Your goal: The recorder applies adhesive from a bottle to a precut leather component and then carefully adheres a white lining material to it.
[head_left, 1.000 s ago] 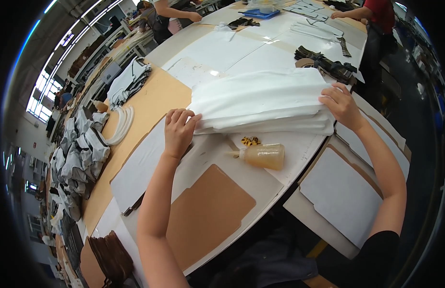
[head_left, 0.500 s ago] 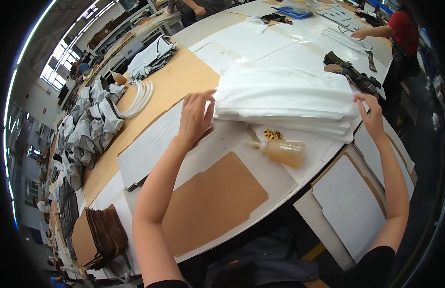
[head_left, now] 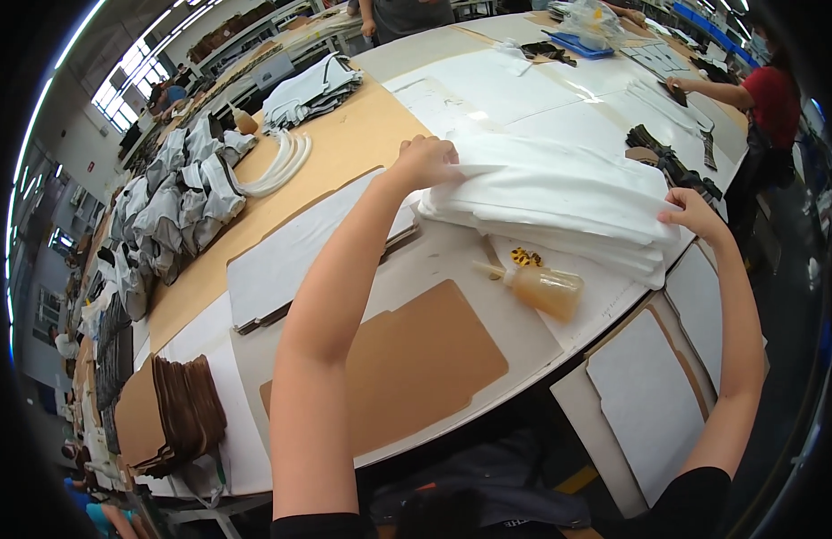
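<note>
Around two o'clock on the big pale table (head_left: 407, 58) there's a floppy stack of white sheets (head_left: 559, 193), with the left hand (head_left: 427, 162) up near twelve, pinching a raised bit of the top one; the right hand (head_left: 692, 214), roughly half past two, has thumb and fingers nipping the right edge. Just below that stack, at three, a squeeze bottle (head_left: 549, 292) of amber stuff lies sideways; notched brown card (head_left: 425, 359) sits at six, brown cut pieces (head_left: 169, 418) pile up at eight.
</note>
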`<action>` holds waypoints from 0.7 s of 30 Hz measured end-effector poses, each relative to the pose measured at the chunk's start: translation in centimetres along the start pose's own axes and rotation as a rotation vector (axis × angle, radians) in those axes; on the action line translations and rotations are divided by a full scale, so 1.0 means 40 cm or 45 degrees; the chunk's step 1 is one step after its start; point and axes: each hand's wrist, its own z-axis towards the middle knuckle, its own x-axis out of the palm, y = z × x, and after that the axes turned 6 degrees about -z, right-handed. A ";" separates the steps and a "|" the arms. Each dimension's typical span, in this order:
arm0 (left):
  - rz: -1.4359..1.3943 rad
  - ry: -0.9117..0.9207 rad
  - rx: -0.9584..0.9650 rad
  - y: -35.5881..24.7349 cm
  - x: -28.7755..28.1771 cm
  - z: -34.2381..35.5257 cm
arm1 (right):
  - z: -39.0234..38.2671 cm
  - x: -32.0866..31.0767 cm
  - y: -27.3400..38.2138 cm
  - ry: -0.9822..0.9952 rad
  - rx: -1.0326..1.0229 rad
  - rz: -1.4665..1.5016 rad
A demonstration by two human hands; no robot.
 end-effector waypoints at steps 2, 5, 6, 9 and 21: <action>-0.147 -0.040 -0.024 0.002 0.011 -0.009 | -0.014 0.026 0.002 -0.067 -0.038 0.018; -0.395 -0.205 -0.069 0.031 0.049 -0.034 | -0.016 0.058 0.002 -0.337 -0.142 0.144; -0.415 -0.166 -0.131 0.027 0.049 -0.027 | -0.013 0.058 -0.006 -0.358 -0.177 0.165; -0.458 -0.195 -0.144 0.061 0.084 -0.024 | -0.010 0.032 0.016 -0.018 -0.073 0.238; -1.711 -0.909 -0.146 0.104 0.109 -0.312 | -0.503 0.402 0.974 0.125 -1.594 -0.615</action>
